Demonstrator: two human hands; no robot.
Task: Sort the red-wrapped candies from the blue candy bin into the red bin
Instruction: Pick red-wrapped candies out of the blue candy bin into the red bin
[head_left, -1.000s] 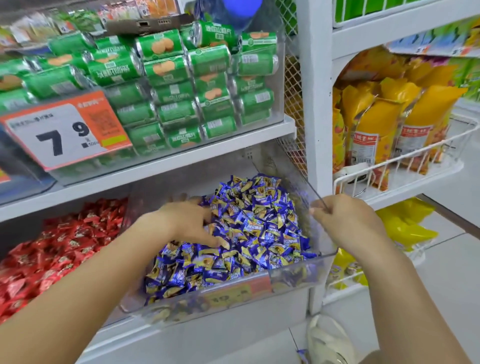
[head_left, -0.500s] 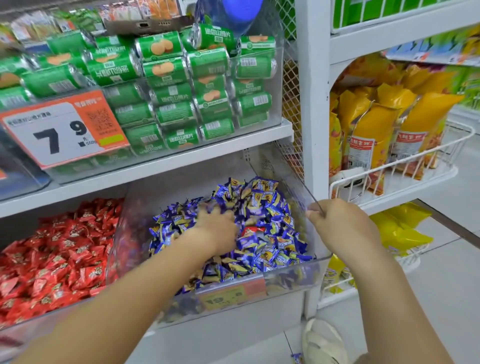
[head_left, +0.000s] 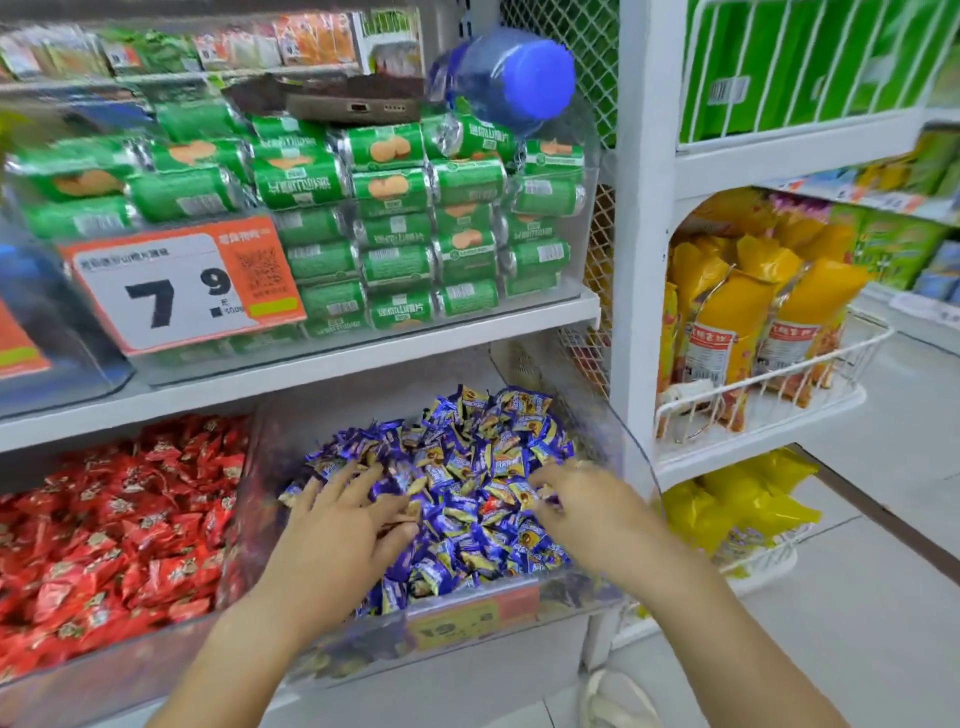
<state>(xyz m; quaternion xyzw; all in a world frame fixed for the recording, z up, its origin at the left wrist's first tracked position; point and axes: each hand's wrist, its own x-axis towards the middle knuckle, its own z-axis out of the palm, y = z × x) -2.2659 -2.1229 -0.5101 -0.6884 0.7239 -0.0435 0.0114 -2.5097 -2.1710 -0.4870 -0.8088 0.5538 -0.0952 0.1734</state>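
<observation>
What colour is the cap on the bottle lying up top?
Blue cap, in the head view.

The orange-and-white price tag (head_left: 182, 291) reads "7.9" — the blue candy bin's front label (head_left: 460, 621) shows "19".

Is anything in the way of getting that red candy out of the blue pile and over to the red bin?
Little blocks it. The red-wrapped candy lies on top of the blue candies, between the left hand and right hand. Toward the red bin, only the left hand and the clear wall between bins intervene; lifting clears both.
</observation>
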